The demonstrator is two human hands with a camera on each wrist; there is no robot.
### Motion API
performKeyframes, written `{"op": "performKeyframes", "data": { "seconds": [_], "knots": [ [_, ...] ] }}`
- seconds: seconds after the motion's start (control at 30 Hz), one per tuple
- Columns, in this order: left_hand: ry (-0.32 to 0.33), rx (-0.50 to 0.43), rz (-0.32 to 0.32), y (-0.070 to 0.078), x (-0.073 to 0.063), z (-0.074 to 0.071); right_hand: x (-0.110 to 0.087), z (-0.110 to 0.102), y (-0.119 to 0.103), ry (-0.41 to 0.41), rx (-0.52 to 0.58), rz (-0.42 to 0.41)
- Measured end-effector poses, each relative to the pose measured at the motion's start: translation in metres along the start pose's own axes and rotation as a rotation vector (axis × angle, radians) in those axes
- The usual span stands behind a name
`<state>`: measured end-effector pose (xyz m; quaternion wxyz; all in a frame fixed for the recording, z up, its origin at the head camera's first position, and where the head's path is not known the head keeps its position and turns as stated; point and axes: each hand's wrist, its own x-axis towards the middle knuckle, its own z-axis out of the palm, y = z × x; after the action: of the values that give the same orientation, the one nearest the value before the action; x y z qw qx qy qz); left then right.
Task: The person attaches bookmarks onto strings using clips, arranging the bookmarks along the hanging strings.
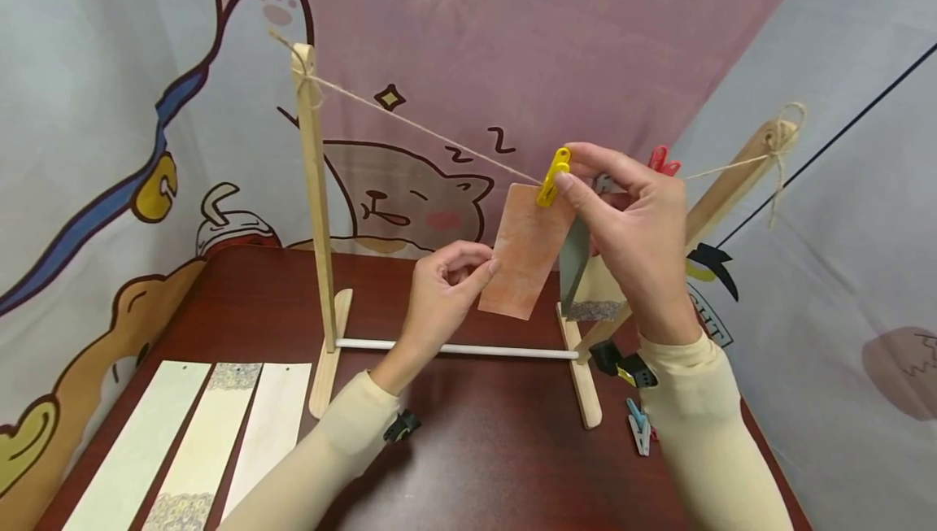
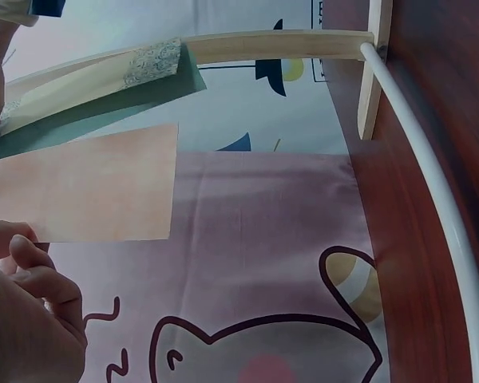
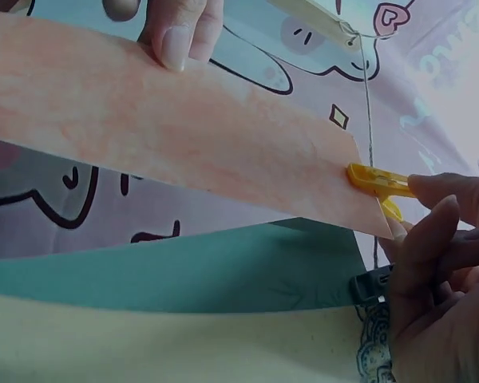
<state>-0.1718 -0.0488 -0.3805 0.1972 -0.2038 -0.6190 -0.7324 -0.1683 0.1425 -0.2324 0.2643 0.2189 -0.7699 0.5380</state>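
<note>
My left hand (image 1: 448,291) pinches the long edge of an orange paper strip (image 1: 521,258) between thumb and fingers. At the strip's top, my right hand (image 1: 635,222) pinches a yellow clothespin (image 1: 554,180). In the right wrist view the yellow clothespin (image 3: 375,179) bites the strip's end beside the twine (image 3: 368,112). Behind the orange strip hang a grey-green strip (image 3: 184,271) and a cream strip with a lacy pattern (image 1: 596,291). A dark clothespin (image 3: 370,286) grips the green one at the twine. Red clothespin ends (image 1: 662,162) show past my right hand, which hides part of the line.
The twine runs between a left wooden post (image 1: 315,206) and a right post (image 1: 735,181), joined below by a white rod (image 1: 505,350). Three paper strips (image 1: 201,433) lie at the table's left. Loose clothespins (image 1: 639,427) lie at the right. A printed cloth (image 1: 439,19) hangs behind.
</note>
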Motion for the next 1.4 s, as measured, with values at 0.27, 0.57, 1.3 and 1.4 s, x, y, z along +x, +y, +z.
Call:
{"op": "performKeyframes", "data": {
  "seconds": [0.27,0.57,1.3,1.4],
  "knots": [
    [-0.005,0.025,-0.015,-0.003,-0.005,-0.002,-0.007,-0.005,-0.002,0.036,-0.01,-0.092],
    [0.013,0.092,-0.041,-0.004,-0.013,-0.01,-0.016,-0.009,0.003,0.186,0.204,-0.197],
    [0.005,0.396,-0.237,0.003,-0.053,-0.054,-0.058,-0.02,0.034,0.176,0.346,-0.221],
    [-0.013,0.486,-0.269,0.007,-0.061,-0.061,-0.064,-0.023,0.042,0.17,0.334,-0.206]
  ]
}}
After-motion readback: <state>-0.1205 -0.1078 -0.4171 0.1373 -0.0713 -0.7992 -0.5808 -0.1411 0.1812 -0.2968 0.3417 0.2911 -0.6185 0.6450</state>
